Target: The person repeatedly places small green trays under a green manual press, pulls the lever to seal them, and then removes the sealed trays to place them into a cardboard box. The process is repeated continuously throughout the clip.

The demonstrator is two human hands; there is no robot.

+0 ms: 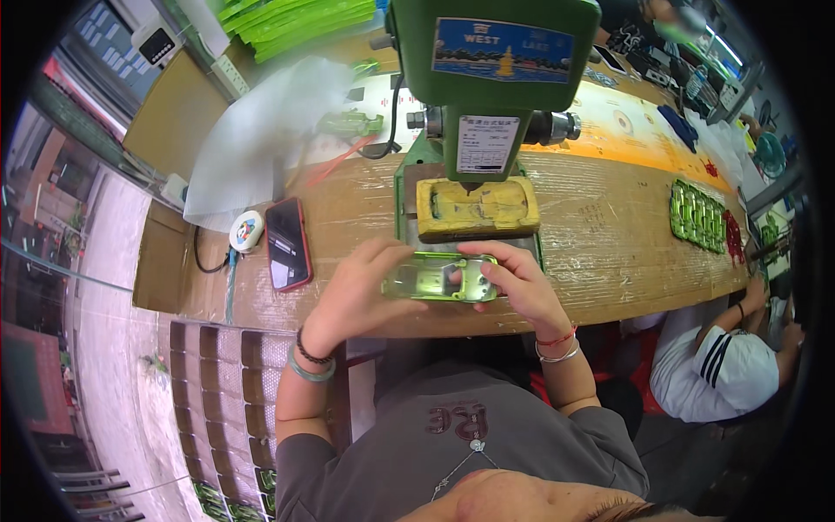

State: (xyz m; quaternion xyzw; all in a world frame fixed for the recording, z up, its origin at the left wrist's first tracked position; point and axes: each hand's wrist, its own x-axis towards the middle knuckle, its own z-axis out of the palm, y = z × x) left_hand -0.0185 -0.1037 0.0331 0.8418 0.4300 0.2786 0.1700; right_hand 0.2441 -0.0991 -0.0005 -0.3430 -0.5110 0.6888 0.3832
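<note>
Left hand [358, 283] spans the left end of a green, car-shaped part [435, 280]; right hand [524, 285] grips its right end, near the front edge of the bench [600, 270]. Beyond it, a yellow block [478, 211] sits beneath a green drill press [496, 96]. A phone [288, 245] lies toward the left edge, green parts [698, 217] near the right edge.
</note>
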